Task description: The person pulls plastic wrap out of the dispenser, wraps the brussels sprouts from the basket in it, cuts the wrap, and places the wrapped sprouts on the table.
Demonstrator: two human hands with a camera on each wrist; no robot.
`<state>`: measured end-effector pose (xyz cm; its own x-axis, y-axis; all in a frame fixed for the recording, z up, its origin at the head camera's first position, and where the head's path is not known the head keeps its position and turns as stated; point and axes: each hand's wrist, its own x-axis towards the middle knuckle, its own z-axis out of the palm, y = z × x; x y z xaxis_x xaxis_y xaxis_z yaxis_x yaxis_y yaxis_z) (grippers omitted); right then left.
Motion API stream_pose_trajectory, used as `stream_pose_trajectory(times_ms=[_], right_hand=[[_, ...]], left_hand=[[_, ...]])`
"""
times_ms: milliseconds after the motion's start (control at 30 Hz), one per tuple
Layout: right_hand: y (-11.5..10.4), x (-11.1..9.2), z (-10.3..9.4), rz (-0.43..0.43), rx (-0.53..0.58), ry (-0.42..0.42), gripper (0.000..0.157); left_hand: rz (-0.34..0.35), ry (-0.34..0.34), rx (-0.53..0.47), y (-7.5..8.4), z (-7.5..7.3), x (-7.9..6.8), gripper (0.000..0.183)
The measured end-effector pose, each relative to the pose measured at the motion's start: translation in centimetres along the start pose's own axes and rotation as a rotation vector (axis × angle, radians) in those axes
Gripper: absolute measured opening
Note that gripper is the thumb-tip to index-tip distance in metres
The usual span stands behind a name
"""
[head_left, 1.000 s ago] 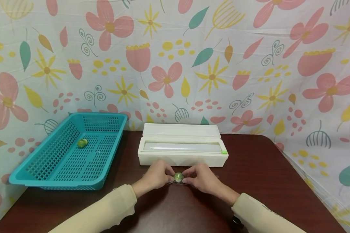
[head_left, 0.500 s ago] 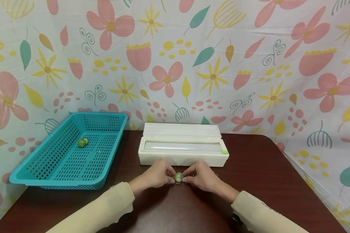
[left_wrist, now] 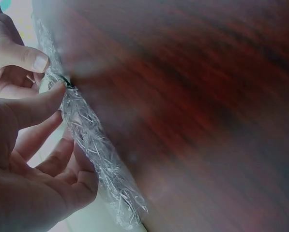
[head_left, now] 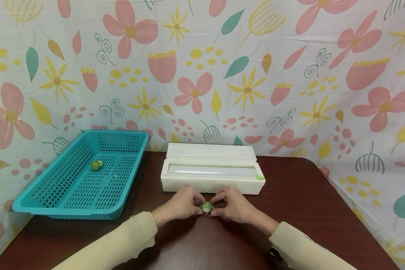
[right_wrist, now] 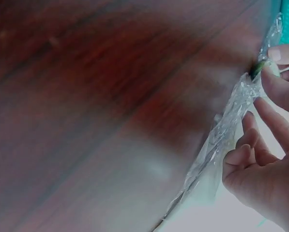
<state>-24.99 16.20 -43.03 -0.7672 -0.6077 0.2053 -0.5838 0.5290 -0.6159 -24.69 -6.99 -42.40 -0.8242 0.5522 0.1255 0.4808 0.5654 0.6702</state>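
Note:
A small round green fruit (head_left: 207, 207), wrapped in clear cling film (left_wrist: 98, 150), is on the dark wooden table between my two hands. My left hand (head_left: 185, 203) pinches the wrapped fruit from the left with thumb and fingers. On the opposite side my right hand (head_left: 234, 205) does the same, its thumb close to the left thumb. In both wrist views, the film stretches out to either side of the fruit as a crumpled strip, and only a dark green bit of the fruit shows past the fingertips.
Just behind the hands stands a white cling film box (head_left: 212, 185), lid up, with a film roll (head_left: 212, 171) inside and a green slider (head_left: 260, 177) at its right end. To the left, a teal basket (head_left: 67, 213) contains another green fruit (head_left: 96, 165). A floral cloth (head_left: 202, 93) hangs behind.
Both hands stay at the same place around the fruit. The right thumb and fingers have spread a little further apart, and the fruit looks slightly turned.

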Motion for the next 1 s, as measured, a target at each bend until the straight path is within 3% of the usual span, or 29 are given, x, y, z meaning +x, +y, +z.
stream_pose_trajectory(times_ms=[100, 300, 600, 767, 1000], right_hand=[[0.1, 0.1, 0.1, -0.025, -0.031, 0.005, 0.02], [0.2, 0.1, 0.2, -0.018, -0.02, -0.002, 0.012], [0.3, -0.2, 0.0, -0.04, -0.004, -0.008, 0.013], [0.4, -0.4, 0.0, 0.004, 0.024, -0.024, 0.013], [0.6, -0.4, 0.4, -0.009, 0.011, -0.008, 0.011]], left_hand=[[0.022, 0.002, 0.02, -0.2, 0.0, 0.2, 0.018], [0.051, -0.032, -0.029, -0.4, -0.1, 0.6, 0.018], [0.092, -0.083, -0.055, -1.0, -0.8, 0.6, 0.019], [0.083, -0.075, -0.064, -1.2, -0.7, 0.4, 0.015], [0.091, -0.053, -0.057, -1.3, -0.3, 0.6, 0.014]])
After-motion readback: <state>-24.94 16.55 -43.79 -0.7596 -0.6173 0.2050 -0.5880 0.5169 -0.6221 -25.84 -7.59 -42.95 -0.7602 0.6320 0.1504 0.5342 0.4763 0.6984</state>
